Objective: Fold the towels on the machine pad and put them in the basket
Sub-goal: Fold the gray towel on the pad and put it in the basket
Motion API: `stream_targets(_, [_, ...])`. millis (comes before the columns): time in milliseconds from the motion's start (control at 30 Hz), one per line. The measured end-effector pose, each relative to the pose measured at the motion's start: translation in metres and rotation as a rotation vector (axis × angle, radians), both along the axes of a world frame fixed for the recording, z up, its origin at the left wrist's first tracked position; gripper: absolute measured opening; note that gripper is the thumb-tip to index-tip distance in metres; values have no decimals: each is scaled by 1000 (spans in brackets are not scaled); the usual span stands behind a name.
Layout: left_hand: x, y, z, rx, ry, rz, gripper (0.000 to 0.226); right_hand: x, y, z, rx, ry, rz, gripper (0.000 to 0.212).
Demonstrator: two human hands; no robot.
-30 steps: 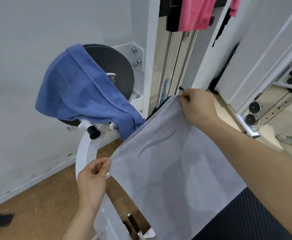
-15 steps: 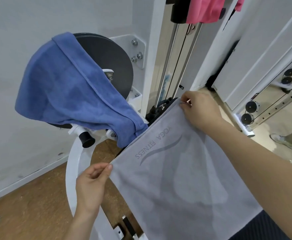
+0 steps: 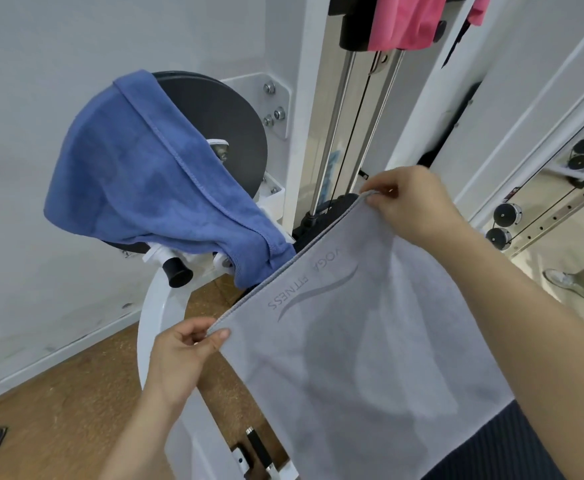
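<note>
A grey towel (image 3: 370, 348) printed "YOGA FITNESS" lies spread over the dark ribbed machine pad (image 3: 512, 445) at the lower right. My left hand (image 3: 183, 355) pinches its near-left corner. The far corner is pinched by my right hand (image 3: 411, 202), and the top edge runs taut between the two. A blue towel (image 3: 145, 188) hangs draped over the black round disc (image 3: 221, 129) of the machine at the left. A pink towel (image 3: 404, 19) hangs from the frame at the top. No basket is in view.
The white machine frame (image 3: 159, 323) curves down between my hands to the wooden floor (image 3: 58, 410). Steel guide rods and a cable (image 3: 346, 133) rise behind the pad. A mirror at the right shows pulleys (image 3: 505, 216) and a person's shoe (image 3: 564, 278).
Both hands keep their pinch on the grey towel's corners and have pulled its top edge a little flatter. The view has shifted slightly, so the blue towel sits differently in the frame.
</note>
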State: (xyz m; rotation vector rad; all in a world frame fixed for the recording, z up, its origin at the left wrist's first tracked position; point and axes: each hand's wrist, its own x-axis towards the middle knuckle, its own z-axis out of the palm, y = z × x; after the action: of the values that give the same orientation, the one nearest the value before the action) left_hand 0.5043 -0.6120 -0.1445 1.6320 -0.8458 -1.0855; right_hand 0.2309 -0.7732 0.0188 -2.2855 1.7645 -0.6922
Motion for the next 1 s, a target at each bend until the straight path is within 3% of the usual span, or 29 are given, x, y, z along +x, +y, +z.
stream_targets(100, [13,10,20,-43,225,-23,48,-18,31,25,52,-243,-23,9])
stream_targets(167, [21,20,37,-100,334,-37,74,-31,61,38,90,-314,-9,9])
stream_targets(200, [23,25,47,-144,360,-38,76,-38,79,45,108,-324,-2,7])
stream_targets(367, [26,52,95,-342,383,-26,53,-64,175,72,150,-401,24,3])
stream_targets(567, [10,83,152,-434,283,-39,37,-89,287,83,386,-907,113,12])
stream_targets(633, [-2,91,173,-439,234,-39,10,-100,317,80,441,-1038,153,13])
stream_targets(767, [-27,94,207,-451,66,-86,25,-123,365,70,540,-1305,157,13])
stream_targets(900, [-64,76,227,-433,-115,-154,17,-140,392,54,581,-1298,161,23])
stream_targets(1000, [-97,48,220,-406,-221,-219,11,-154,394,33,503,-1158,-53,16])
